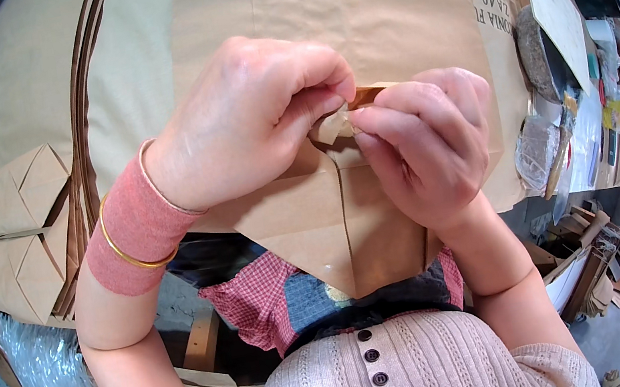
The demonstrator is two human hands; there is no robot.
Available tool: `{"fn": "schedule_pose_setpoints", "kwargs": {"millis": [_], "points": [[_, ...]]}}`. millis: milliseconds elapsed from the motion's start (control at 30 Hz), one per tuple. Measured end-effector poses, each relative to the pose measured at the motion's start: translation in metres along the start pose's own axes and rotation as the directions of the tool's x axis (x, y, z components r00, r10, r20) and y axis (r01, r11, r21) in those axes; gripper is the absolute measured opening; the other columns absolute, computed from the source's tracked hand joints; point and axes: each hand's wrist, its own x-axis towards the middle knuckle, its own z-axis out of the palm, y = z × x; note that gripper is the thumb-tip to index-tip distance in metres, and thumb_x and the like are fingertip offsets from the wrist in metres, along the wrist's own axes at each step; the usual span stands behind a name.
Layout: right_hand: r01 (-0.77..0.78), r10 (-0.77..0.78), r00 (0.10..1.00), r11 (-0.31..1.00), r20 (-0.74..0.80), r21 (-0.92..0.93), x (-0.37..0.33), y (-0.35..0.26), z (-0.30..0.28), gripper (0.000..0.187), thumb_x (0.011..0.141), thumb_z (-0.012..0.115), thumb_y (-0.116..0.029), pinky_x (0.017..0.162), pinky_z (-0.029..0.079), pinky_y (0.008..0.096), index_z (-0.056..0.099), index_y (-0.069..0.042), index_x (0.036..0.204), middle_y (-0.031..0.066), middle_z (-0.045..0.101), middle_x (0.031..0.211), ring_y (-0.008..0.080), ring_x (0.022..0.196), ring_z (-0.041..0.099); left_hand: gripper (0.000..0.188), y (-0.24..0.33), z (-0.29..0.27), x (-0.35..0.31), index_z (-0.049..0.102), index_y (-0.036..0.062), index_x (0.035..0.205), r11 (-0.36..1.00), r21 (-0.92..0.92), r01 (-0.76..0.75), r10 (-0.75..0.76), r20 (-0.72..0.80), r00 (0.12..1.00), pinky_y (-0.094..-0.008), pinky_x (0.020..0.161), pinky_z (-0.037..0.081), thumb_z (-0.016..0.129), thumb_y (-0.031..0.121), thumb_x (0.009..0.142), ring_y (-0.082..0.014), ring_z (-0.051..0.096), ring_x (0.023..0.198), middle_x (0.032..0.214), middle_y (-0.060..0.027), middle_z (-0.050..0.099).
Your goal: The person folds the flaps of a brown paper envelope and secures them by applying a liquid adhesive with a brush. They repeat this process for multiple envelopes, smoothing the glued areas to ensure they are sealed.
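A brown kraft paper bag (306, 218) with folded flaps lies at the table's front edge and hangs over it toward my lap. Over its opening, my left hand (265, 111) pinches a small crumpled cream strip (333, 126), tape or paper, with a jagged edge. My right hand (432, 143) is closed just beside it, thumb and forefinger pinching the strip's other end. The two hands' fingertips almost meet. My right hand's curled fingers hide part of the bag's right side.
Large brown paper sheets (330, 12) cover the table. At left stand folded paper bags (22, 271) and a stack of paper edges (79, 108). A brush (562, 145), plastic wrappings and a grey stone-like lump (535, 54) lie at right. Below right is a box of paper scraps (593, 262).
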Motion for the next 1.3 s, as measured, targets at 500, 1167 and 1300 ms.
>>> {"fn": "schedule_pose_setpoints", "kwargs": {"millis": [500, 1167, 1300], "points": [[-0.004, 0.004, 1.0, 1.0, 0.004, 0.022, 0.0001, -0.0008, -0.001, 0.015, 0.066, 0.068, -0.013, 0.073, 0.036, 0.0323, 0.066, -0.01, 0.081, -0.0025, 0.06, 0.084, 0.0156, 0.073, 0.056, 0.006, -0.0001, 0.0003, 0.0011, 0.065, -0.0008, 0.087, 0.999, 0.012, -0.031, 0.031, -0.027, 0.999, -0.0271, 0.057, 0.047, 0.064, -0.006, 0.084, -0.0165, 0.058, 0.061, 0.07, -0.0096, 0.06], [-0.004, 0.004, 1.0, 0.999, 0.007, -0.04, -0.0036, -0.0013, 0.0003, 0.015, 0.065, 0.067, -0.014, 0.073, 0.037, 0.0343, 0.065, -0.011, 0.079, -0.0024, 0.057, 0.083, 0.0163, 0.079, 0.056, 0.007, 0.0015, 0.0027, 0.0027, 0.064, -0.0015, 0.089, 1.0, -0.001, -0.031, 0.031, -0.036, 0.999, -0.0266, 0.057, 0.048, 0.061, -0.008, 0.086, -0.015, 0.059, 0.061, 0.07, -0.0082, 0.06], [0.025, -0.024, 1.0, 0.999, 0.004, -0.023, -0.0037, -0.0026, -0.0003, 0.016, 0.064, 0.067, -0.014, 0.073, 0.036, 0.0347, 0.065, -0.01, 0.079, -0.0022, 0.056, 0.083, 0.0163, 0.079, 0.056, 0.008, 0.0002, 0.0037, 0.0019, 0.064, -0.0014, 0.089, 1.0, -0.017, -0.006, 0.005, -0.039, 0.999, -0.0269, 0.058, 0.049, 0.061, -0.008, 0.086, -0.0148, 0.059, 0.062, 0.07, -0.0076, 0.06]]}}
